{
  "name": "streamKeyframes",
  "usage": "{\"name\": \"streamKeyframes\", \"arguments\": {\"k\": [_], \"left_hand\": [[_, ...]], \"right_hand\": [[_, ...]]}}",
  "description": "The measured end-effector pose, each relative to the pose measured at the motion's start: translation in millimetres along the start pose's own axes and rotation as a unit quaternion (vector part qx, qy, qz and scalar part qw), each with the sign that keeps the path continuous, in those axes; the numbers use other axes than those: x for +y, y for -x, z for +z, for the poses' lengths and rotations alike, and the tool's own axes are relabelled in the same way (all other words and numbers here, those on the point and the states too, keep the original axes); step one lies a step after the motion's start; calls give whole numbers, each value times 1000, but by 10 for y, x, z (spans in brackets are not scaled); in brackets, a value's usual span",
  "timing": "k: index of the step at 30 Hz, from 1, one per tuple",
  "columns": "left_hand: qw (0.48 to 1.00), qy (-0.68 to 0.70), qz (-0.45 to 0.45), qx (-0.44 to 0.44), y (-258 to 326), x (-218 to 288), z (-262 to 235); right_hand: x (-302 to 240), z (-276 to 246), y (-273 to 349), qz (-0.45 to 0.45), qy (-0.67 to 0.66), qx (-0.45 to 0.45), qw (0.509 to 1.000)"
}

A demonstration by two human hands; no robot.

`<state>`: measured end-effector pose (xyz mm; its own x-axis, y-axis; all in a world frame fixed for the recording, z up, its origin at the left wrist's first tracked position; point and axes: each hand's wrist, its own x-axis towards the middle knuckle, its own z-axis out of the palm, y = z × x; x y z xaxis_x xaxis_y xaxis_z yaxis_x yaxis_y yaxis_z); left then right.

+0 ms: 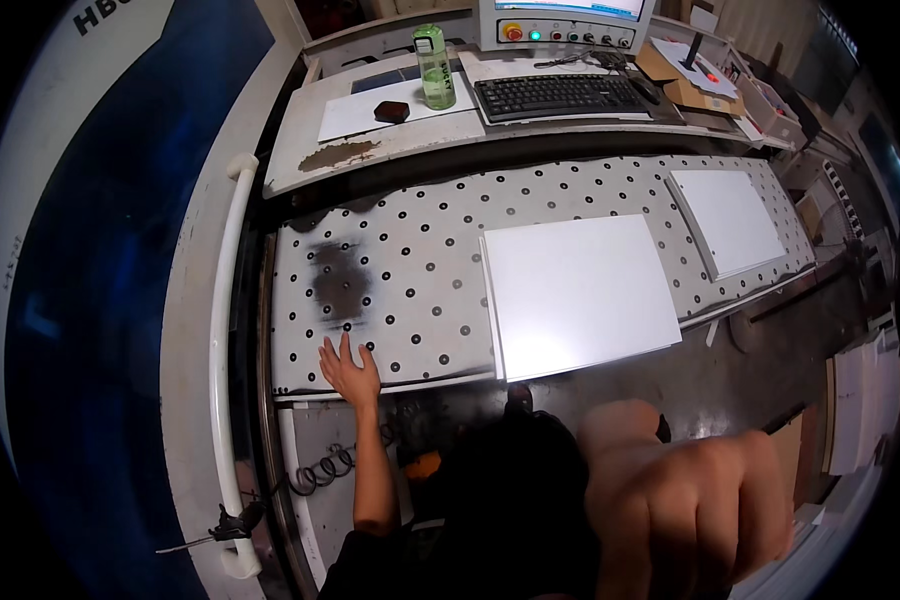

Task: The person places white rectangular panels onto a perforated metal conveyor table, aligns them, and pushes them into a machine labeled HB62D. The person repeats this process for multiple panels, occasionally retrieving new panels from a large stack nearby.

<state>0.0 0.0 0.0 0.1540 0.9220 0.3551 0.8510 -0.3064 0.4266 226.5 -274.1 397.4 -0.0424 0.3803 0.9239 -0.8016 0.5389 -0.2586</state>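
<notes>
the left hand (350,378) spreads open, empty, at the ball-studded table's (420,318) near left edge, perhaps for support; the right hand (705,495) curls, contents hidden; white sheets (585,290) lie mid-table, likely for reach.

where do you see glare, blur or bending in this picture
Head view: the larger white stack looks bright, almost washed out; the right hand looms near the lens, slightly soft, while the left hand looks clearer; the dotted table has bowed edges; the corners are black.
</notes>
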Motion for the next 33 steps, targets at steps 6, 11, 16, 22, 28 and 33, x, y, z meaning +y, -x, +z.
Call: {"name": "streamKeyframes", "arguments": {"k": [6, 11, 16, 22, 28, 33], "left_hand": [[1000, 8, 12, 2, 53, 95, 46], [1000, -3, 25, 15, 20, 2, 1], [1000, -10, 20, 11, 3, -2, -6], [1000, -2, 21, 16, 7, -18, 28], [1000, -5, 16, 9, -1, 25, -13], [999, -17, 26, 14, 0, -9, 39]], "right_hand": [[1, 115, 71, -62, 171, -30, 983], [17, 64, 147, -83, 207, -72, 972], [-7, 126, 107, -49, 88, 25, 995], [93, -247, -123, -55, -104, -84, 990], [111, -34, 124, -162, 172, -67, 969], [243, 200, 361, -265, 356, 8, 896]]}}
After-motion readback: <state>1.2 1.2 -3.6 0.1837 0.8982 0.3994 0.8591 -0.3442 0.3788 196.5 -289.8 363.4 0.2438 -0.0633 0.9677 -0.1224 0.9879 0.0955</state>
